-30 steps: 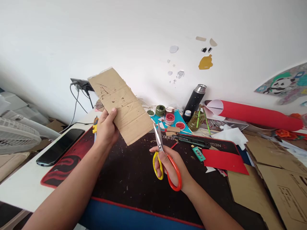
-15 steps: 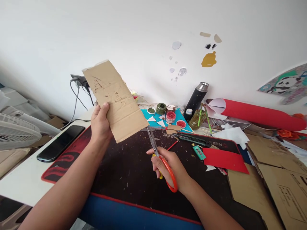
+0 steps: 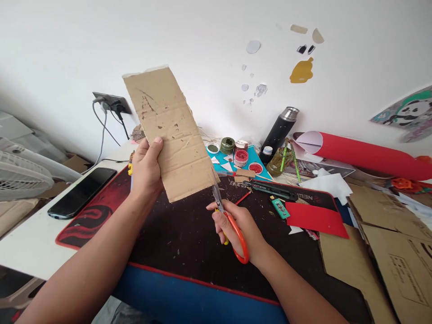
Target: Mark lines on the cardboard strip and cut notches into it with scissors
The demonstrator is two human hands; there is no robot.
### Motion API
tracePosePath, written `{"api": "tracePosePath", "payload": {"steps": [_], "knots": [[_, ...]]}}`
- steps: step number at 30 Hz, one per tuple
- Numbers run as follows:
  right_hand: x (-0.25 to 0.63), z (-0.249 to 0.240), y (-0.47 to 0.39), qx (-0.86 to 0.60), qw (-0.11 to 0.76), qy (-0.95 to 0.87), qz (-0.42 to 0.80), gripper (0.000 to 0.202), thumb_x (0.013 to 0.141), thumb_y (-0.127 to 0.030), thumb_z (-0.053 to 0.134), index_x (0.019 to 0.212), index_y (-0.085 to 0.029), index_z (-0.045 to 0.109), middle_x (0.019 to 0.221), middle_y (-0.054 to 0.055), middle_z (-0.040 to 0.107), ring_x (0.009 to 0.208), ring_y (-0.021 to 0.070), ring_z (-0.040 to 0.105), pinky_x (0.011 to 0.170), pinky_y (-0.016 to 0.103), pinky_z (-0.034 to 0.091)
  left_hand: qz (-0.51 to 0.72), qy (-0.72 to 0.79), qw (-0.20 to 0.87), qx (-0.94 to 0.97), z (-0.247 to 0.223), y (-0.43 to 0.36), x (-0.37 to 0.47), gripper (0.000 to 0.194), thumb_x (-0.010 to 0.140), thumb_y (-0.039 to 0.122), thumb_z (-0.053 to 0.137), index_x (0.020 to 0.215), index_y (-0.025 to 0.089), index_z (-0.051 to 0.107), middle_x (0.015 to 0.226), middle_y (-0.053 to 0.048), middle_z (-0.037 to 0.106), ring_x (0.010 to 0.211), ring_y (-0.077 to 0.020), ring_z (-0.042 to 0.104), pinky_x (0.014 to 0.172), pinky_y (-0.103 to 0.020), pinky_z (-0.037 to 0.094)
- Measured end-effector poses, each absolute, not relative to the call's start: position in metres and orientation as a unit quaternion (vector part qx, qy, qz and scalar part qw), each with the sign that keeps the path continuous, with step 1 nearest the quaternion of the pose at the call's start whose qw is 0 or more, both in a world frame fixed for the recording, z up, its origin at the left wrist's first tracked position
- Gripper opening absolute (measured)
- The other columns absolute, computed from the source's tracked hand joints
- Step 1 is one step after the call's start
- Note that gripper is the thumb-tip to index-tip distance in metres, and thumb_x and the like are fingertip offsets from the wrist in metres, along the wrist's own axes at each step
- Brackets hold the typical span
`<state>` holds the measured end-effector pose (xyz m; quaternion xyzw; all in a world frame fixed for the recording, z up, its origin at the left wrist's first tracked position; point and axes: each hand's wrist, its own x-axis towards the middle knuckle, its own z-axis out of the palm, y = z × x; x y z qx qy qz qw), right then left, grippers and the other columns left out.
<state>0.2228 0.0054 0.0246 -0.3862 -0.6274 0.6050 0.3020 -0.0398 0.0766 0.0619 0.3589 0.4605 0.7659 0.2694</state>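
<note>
My left hand (image 3: 147, 164) grips a brown cardboard piece (image 3: 178, 144) by its left edge, thumb on the near face. The cardboard is tilted up above the desk mat, its face creased and scuffed with dark marks. In my right hand (image 3: 238, 227) is a pair of scissors (image 3: 239, 238) with orange and yellow handles. Their blades meet the cardboard's lower right corner, one blade in front of it; the other is partly hidden. My fingers wrap through the handles.
A black desk mat (image 3: 189, 256) with a red rim covers much of the desk. Paint jars (image 3: 227, 145), a black flask (image 3: 280, 128) and a utility knife (image 3: 270, 191) lie beyond. Red card (image 3: 317, 219) and cardboard sheets (image 3: 394, 261) are at right, a phone (image 3: 83, 192) at left.
The view has shifted slightly. The scissor blades have moved from just below the cardboard's lower right corner to overlap its edge there. Both hands keep their holds.
</note>
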Motion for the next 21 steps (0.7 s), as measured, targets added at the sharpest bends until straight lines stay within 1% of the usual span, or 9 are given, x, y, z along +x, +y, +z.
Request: {"api": "tracePosePath", "payload": {"steps": [4, 8, 12, 15, 21], "knots": [[0.2225, 0.0269, 0.0045, -0.39, 0.299, -0.633, 0.598, 0.052, 0.104, -0.07, 0.066, 0.12, -0.021, 0.075, 0.071, -0.003, 0.06, 0.052, 0.0139, 0.059, 0.051, 0.026, 0.05, 0.778, 0.442, 0.271, 0.354, 0.0651, 0.0761, -0.0373, 0.027, 0.087, 0.046, 0.088, 0.1, 0.025, 0.078, 0.109, -0.003, 0.083, 0.104, -0.0265, 0.077, 0.095, -0.039, 0.067], [0.2227, 0.0262, 0.0039, -0.392, 0.293, -0.638, 0.594, 0.051, 0.105, -0.069, 0.065, 0.122, -0.022, 0.074, 0.071, -0.002, 0.061, 0.052, 0.0138, 0.059, 0.052, 0.026, 0.05, 0.789, 0.426, 0.271, 0.351, 0.0667, 0.0758, -0.0354, 0.024, 0.089, 0.043, 0.087, 0.102, 0.024, 0.079, 0.109, -0.003, 0.084, 0.106, -0.0264, 0.077, 0.099, -0.041, 0.066], [0.2225, 0.0261, 0.0034, -0.391, 0.294, -0.635, 0.598, 0.051, 0.105, -0.069, 0.065, 0.122, -0.021, 0.074, 0.071, -0.003, 0.06, 0.052, 0.0134, 0.059, 0.052, 0.026, 0.049, 0.787, 0.423, 0.286, 0.346, 0.0667, 0.0752, -0.0347, 0.024, 0.091, 0.039, 0.086, 0.107, 0.021, 0.08, 0.116, -0.006, 0.085, 0.108, -0.0277, 0.078, 0.097, -0.041, 0.068], [0.222, 0.0273, 0.0038, -0.39, 0.296, -0.634, 0.599, 0.051, 0.105, -0.068, 0.065, 0.121, -0.02, 0.074, 0.07, -0.003, 0.06, 0.052, 0.0132, 0.059, 0.052, 0.026, 0.05, 0.785, 0.419, 0.29, 0.352, 0.0653, 0.0759, -0.0352, 0.026, 0.092, 0.039, 0.086, 0.109, 0.019, 0.08, 0.12, -0.007, 0.085, 0.11, -0.0276, 0.078, 0.095, -0.039, 0.068], [0.2217, 0.0282, 0.0042, -0.39, 0.297, -0.64, 0.592, 0.045, 0.106, -0.062, 0.066, 0.12, -0.02, 0.074, 0.07, -0.003, 0.06, 0.052, 0.0129, 0.059, 0.051, 0.025, 0.051, 0.795, 0.396, 0.293, 0.354, 0.0625, 0.0799, -0.0379, 0.029, 0.086, 0.042, 0.092, 0.102, 0.021, 0.081, 0.117, -0.005, 0.086, 0.101, -0.0234, 0.08, 0.09, -0.035, 0.07]]}}
